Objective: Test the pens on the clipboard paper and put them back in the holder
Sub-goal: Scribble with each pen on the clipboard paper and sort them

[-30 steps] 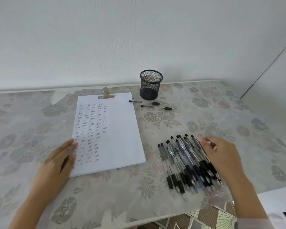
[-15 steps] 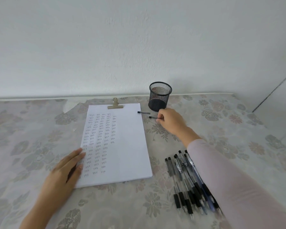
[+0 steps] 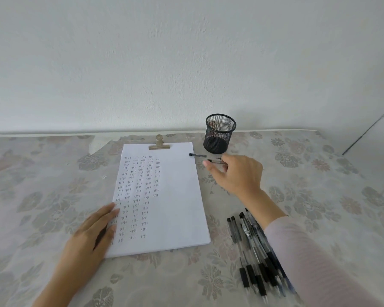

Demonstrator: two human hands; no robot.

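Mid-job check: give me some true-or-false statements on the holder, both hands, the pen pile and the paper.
1. The mesh holder stands upright. True.
2. The left hand holds a pen. False: it rests flat on the paper.
3. The pen pile lies left of the paper. False: it lies to its right.
4. The right hand pinches a short pen near the holder. True.
5. The paper is blank. False: rows of handwritten marks cover its left part.

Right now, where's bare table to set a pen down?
Free: cloth left of paper and left hand; near strip between left hand and pen pile; right of holder. Crowded: holder-paper gap, where right hand pinches a loose pen.
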